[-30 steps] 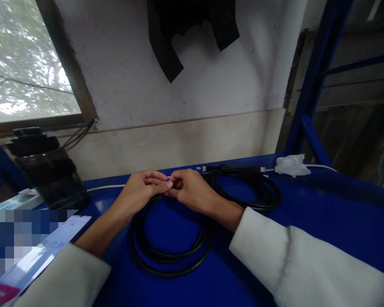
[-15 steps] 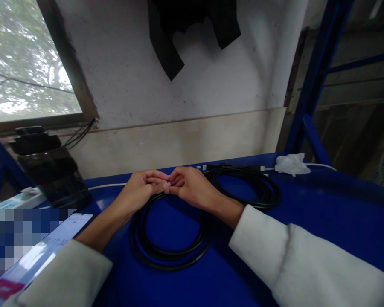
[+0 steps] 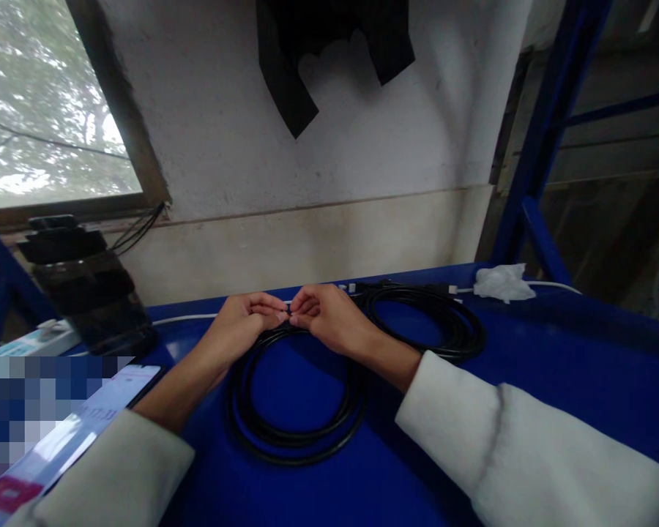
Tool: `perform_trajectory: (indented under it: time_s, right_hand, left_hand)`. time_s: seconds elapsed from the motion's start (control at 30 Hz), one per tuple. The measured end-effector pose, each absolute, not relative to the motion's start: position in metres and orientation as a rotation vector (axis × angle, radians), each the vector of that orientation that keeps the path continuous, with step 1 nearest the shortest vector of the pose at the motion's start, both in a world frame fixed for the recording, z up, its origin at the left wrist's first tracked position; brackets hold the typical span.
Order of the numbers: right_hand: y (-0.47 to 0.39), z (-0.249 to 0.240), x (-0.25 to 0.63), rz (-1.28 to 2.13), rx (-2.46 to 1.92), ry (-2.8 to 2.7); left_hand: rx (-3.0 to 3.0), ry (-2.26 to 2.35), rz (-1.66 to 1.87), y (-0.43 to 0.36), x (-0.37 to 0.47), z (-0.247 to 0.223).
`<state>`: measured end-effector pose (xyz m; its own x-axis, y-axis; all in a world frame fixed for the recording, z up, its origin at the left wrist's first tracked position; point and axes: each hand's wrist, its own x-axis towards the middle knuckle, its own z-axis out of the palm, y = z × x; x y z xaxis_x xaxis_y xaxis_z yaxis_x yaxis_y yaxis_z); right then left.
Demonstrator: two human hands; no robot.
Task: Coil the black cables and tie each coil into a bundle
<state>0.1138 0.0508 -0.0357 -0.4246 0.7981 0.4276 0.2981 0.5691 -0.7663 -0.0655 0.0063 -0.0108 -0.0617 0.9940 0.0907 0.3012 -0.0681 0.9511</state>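
A black cable wound into a loose coil [image 3: 293,461] lies on the blue table [image 3: 417,446]. Over its far edge my left hand [image 3: 239,331] and my right hand [image 3: 334,316] meet, fingertips nearly touching. Both hands are closed in a pinch, thumb against fingers. Something tiny and dark shows between the fingertips, too small to name. Just right of my right hand rests a second coil of black cable [image 3: 469,337], with light-coloured connector ends [image 3: 453,290] beyond it.
A dark bottle [image 3: 93,300] stands at the left by a power strip [image 3: 49,333], with a phone [image 3: 88,417] in front. White crumpled plastic [image 3: 504,283] and a white cord lie at the back right. Blue frame posts [image 3: 532,146] rise at the sides; a wall is behind.
My fingertips have shifted slightly against each other, with the right thumb drawn up a little. Both coils stay where they were.
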Motion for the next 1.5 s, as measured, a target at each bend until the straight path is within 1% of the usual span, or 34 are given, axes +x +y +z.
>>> perform_trajectory:
  time_s: [0.23,0.4,0.7,1.03,1.27,1.5]
  right_hand:
    - [0.047,-0.033,0.114,0.829,-0.832,-1.967]
    - [0.051,-0.038,0.113,0.842,-0.734,-1.998]
    - [0.051,-0.040,0.114,0.789,-0.707,-2.034]
    - [0.050,-0.037,0.113,0.753,-0.713,-2.062]
    - [0.046,-0.035,0.114,0.736,-0.723,-2.073]
    - [0.045,-0.034,0.116,0.704,-0.763,-2.073]
  left_hand:
    - [1.419,1.463,1.171,0.009,-0.068,-0.014]
    - [1.456,1.386,1.108,0.008,-0.070,-0.016]
    - [1.515,1.308,1.087,0.008,-0.071,-0.017]
    - [1.413,1.399,1.133,0.005,-0.067,-0.014]
    - [1.498,1.481,1.171,0.003,-0.063,-0.010]
    - [1.511,1.455,1.068,-0.002,-0.064,-0.002]
